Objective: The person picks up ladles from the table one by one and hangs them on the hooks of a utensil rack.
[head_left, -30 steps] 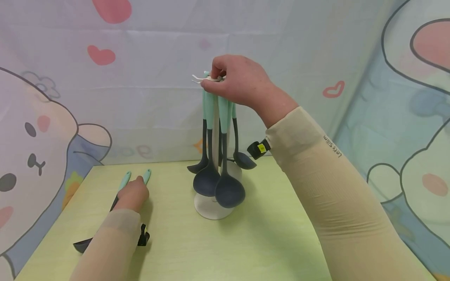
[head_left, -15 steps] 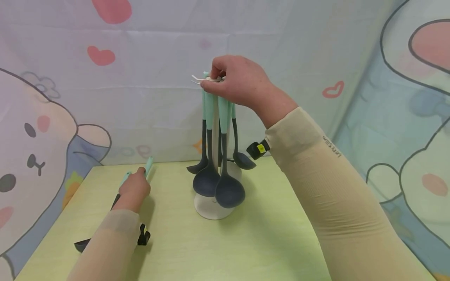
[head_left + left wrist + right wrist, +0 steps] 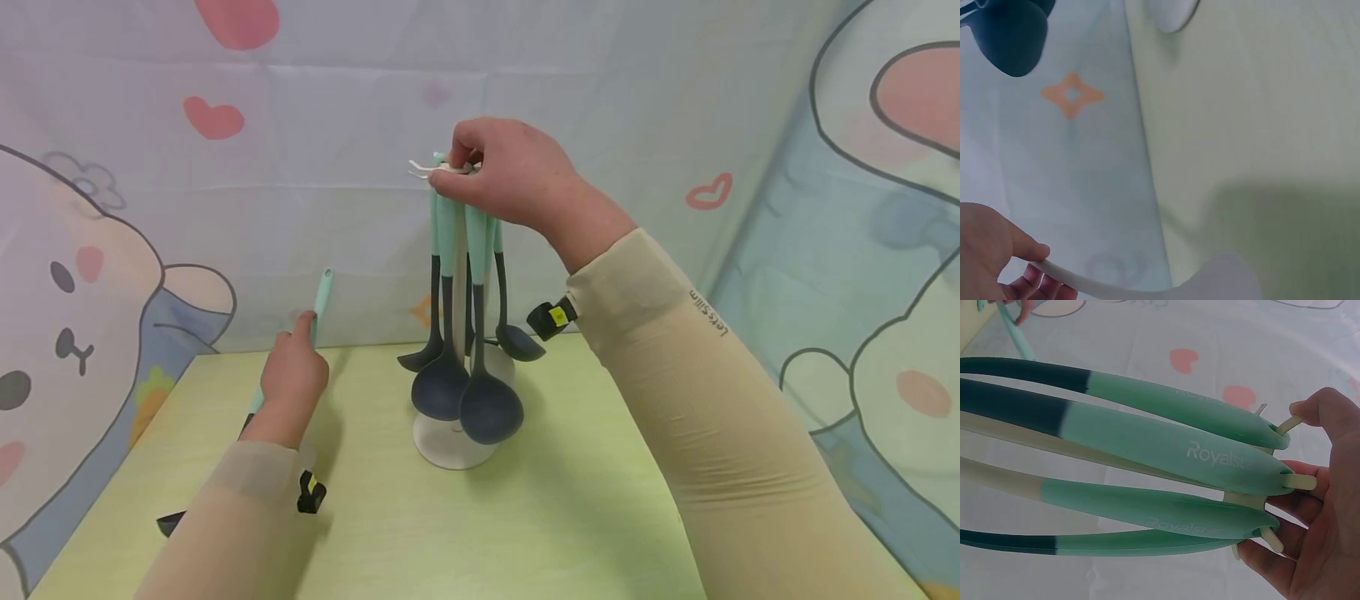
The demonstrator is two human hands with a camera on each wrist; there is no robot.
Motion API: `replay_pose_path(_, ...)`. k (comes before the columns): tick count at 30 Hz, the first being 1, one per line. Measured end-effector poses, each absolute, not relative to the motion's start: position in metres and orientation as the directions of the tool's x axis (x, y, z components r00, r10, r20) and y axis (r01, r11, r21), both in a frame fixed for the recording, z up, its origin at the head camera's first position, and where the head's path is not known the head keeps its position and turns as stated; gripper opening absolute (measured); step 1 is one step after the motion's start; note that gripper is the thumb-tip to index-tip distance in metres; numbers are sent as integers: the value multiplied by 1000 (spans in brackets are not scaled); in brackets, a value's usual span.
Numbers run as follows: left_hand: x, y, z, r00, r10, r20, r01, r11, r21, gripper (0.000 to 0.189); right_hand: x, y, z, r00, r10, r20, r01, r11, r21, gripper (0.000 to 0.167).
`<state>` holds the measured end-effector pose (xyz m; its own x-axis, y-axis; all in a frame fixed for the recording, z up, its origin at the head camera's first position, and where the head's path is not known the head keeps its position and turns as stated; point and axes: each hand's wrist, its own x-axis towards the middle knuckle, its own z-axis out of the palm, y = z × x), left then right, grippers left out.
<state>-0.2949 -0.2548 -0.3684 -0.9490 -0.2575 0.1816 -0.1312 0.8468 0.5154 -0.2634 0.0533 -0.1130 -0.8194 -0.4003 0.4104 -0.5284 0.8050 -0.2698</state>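
Observation:
My left hand [image 3: 296, 375] holds a mint-handled kitchen utensil [image 3: 323, 292] above the table, its handle tip pointing up and away. In the left wrist view, a pale curved neck [image 3: 1116, 291] widens into a rounded head cut off by the frame, so its kind is unclear. My right hand [image 3: 517, 171] grips the hooked top of a cream utensil stand [image 3: 435, 450]. From its hooks [image 3: 1300, 482] hang several mint-handled utensils, among them a dark ladle [image 3: 491, 412] at the front and another dark ladle [image 3: 437, 393] beside it.
A second mint-handled utensil with a dark head [image 3: 170, 523] lies on the pale yellow table [image 3: 420, 533], largely hidden under my left forearm. Behind the table hangs a printed cloth backdrop [image 3: 337, 125]; another cloth side [image 3: 795, 283] closes off the right.
My left hand has risen from the table and moved slightly away, lifting the mint-handled utensil with it. The right hand stays on the stand's top, and the hanging utensils have hardly moved.

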Motion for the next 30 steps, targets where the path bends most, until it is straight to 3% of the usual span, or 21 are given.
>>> replay_pose_path(12, -288, -227, -339, -901, -231, 367, 26, 816, 578, 60, -264, 56, -113, -820, -395, 415, -527, 803, -277, 25)
replay_pose_path(30, -266, -185, -302, -820, -211, 532, 223, 738, 637, 61, -265, 57, -114, -813, -400, 422, -536, 797, -278, 27)
